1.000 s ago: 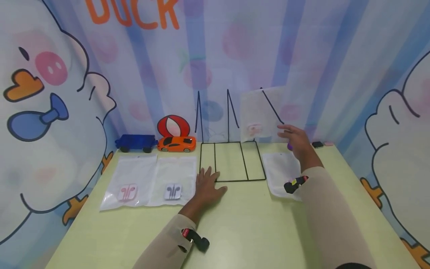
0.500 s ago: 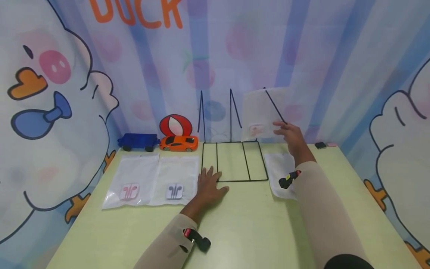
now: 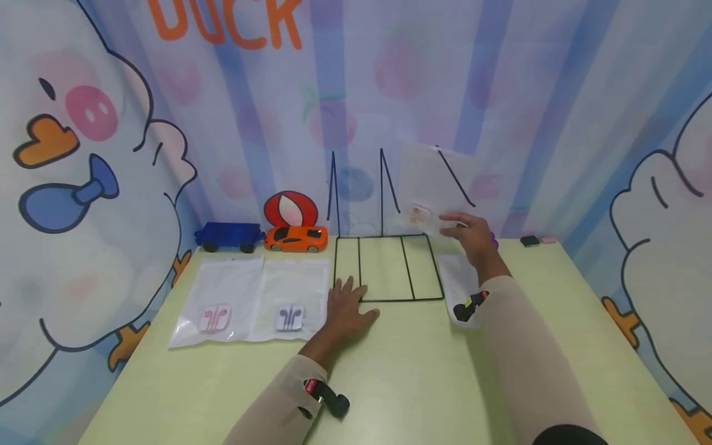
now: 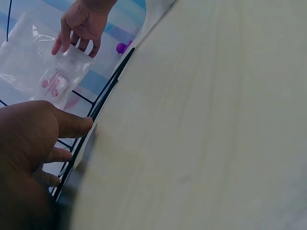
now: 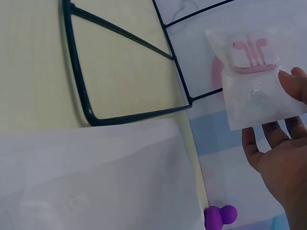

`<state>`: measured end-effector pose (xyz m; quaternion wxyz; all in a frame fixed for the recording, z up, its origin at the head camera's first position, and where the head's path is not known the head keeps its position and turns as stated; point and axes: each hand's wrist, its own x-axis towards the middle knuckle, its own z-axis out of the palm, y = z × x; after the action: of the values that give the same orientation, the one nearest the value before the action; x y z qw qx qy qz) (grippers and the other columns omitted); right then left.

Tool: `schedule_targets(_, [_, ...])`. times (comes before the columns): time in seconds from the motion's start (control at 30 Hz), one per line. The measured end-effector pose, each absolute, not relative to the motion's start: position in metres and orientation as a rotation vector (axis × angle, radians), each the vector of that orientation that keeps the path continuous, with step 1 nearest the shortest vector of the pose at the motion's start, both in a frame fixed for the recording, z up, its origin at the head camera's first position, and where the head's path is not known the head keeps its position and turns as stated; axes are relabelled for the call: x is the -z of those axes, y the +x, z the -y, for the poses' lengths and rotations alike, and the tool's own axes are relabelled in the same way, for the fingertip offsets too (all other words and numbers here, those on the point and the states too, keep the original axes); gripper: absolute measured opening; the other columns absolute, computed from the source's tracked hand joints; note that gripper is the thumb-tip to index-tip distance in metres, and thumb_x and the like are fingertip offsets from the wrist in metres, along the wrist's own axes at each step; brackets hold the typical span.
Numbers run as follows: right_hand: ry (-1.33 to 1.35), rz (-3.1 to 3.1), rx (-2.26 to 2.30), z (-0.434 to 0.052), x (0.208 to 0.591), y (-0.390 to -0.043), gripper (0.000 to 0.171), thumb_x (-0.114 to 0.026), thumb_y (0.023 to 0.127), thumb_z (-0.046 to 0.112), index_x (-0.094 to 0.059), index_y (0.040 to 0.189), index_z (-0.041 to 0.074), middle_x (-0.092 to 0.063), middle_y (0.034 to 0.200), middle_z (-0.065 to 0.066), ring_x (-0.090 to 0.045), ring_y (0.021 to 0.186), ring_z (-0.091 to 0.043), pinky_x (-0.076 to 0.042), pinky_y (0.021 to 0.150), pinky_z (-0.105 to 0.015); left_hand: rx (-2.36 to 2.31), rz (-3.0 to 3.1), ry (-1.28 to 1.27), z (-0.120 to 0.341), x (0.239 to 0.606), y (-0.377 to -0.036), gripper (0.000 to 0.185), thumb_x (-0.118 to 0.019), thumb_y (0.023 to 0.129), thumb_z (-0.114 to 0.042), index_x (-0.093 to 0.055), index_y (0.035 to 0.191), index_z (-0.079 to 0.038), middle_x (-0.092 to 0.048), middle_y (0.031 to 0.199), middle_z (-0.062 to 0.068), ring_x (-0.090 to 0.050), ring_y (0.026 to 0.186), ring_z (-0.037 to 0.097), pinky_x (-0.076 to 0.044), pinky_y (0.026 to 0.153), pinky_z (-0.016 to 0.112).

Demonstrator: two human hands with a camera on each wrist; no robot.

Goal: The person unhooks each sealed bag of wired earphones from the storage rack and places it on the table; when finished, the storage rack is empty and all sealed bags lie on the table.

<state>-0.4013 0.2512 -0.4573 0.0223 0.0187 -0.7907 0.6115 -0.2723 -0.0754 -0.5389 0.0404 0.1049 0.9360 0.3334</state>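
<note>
I see a clear bag (image 3: 428, 191) with pink earphones inside, held upright over the rear right part of the wire rack (image 3: 389, 269), close to the back edge of the surface (image 3: 423, 377). In the right wrist view the bag (image 5: 256, 76) sits between thumb and fingertips (image 5: 295, 81). My right hand (image 3: 473, 235) pinches its lower corner, so that grip is closed on the bag. The bag leans among the rack's upright wires; I cannot tell whether it touches them.

My left hand (image 3: 345, 306) lies flat, fingers spread, pressing on the front left corner of the rack base; that grip is wide and holds nothing. The left wrist view shows the thumb (image 4: 72, 127) just beside the black wire.

A second bag (image 3: 458, 278) lies flat on the surface, just right of the rack, partly under my right forearm. Two more bags lie side by side left of the rack: one with pink earphones (image 3: 214, 303) and one with purple earphones (image 3: 289, 303). Along the back edge on the left stand a blue truck (image 3: 229, 236) and an orange car (image 3: 295, 238). A small purple object (image 5: 220, 216) lies near the back edge, behind the right hand.
</note>
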Motion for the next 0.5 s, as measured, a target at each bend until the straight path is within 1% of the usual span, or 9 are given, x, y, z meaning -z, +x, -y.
schedule_targets(0.07, [0.074,2.447,-1.876,-0.249,0.46,-0.4,0.045,-0.081,0.096,0.01,-0.073,0.14,0.006,-0.057,0.165,-0.012,-0.057,0.147,-0.033,-0.048,0.123,-0.05,-1.032,-2.865,0.32,0.076,0.539,-0.271,0.07,-0.07,0.101,-0.04,-0.052,0.161,-0.007,-0.024,0.18,0.024,-0.009,0.17,0.05,-0.007,0.139,0.065])
schedule_targets(0.13, [0.074,2.445,-1.867,-0.246,0.461,-0.4,0.046,-0.082,0.094,0.008,-0.074,0.139,0.004,-0.059,0.163,-0.013,-0.058,0.145,-0.034,-0.05,0.119,-0.049,-1.047,-2.869,0.32,0.076,0.54,-0.271,0.07,-0.071,0.101,-0.039,-0.052,0.16,-0.006,-0.025,0.18,0.025,-0.009,0.17,0.051,-0.007,0.138,0.065])
schedule_targets(0.2, [0.077,2.453,-1.858,-0.245,0.464,-0.401,0.047,-0.082,0.093,0.007,-0.073,0.139,0.003,-0.06,0.161,-0.015,-0.057,0.147,-0.035,-0.048,0.121,-0.049,-1.05,-2.875,0.327,0.076,0.541,-0.271,0.07,-0.071,0.1,-0.037,-0.053,0.159,-0.005,-0.026,0.179,0.026,-0.01,0.169,0.052,-0.007,0.138,0.066])
schedule_targets(0.27, [0.075,2.451,-1.872,-0.244,0.466,-0.402,0.048,-0.082,0.092,0.004,-0.073,0.139,0.001,-0.06,0.161,-0.017,-0.052,0.153,-0.035,-0.043,0.127,-0.05,-1.046,-2.87,0.329,0.076,0.542,-0.272,0.071,-0.071,0.1,-0.036,-0.052,0.16,-0.004,-0.025,0.179,0.027,-0.009,0.169,0.052,-0.005,0.138,0.065])
schedule_targets(0.37, [0.06,2.44,-1.86,-0.244,0.469,-0.402,0.046,-0.082,0.092,0.003,-0.073,0.137,0.0,-0.061,0.159,-0.019,-0.047,0.158,-0.036,-0.036,0.132,-0.053,-1.039,-2.853,0.329,0.075,0.543,-0.273,0.072,-0.071,0.1,-0.037,-0.051,0.161,-0.005,-0.022,0.181,0.025,-0.006,0.17,0.051,-0.003,0.139,0.065])
schedule_targets(0.43, [0.048,2.422,-1.851,-0.243,0.471,-0.402,0.044,-0.083,0.093,0.004,-0.075,0.136,0.001,-0.062,0.157,-0.019,-0.047,0.158,-0.036,-0.037,0.132,-0.054,-1.041,-2.849,0.32,0.075,0.543,-0.273,0.072,-0.071,0.101,-0.038,-0.05,0.162,-0.006,-0.021,0.181,0.024,-0.005,0.17,0.05,-0.003,0.139,0.064])
schedule_targets(0.5, [0.031,2.418,-1.832,-0.243,0.471,-0.401,0.041,-0.083,0.094,0.006,-0.076,0.134,0.003,-0.063,0.157,-0.017,-0.049,0.156,-0.035,-0.042,0.128,-0.054,-1.038,-2.858,0.316,0.075,0.542,-0.274,0.071,-0.071,0.101,-0.039,-0.051,0.162,-0.007,-0.022,0.181,0.023,-0.006,0.17,0.049,-0.004,0.139,0.064])
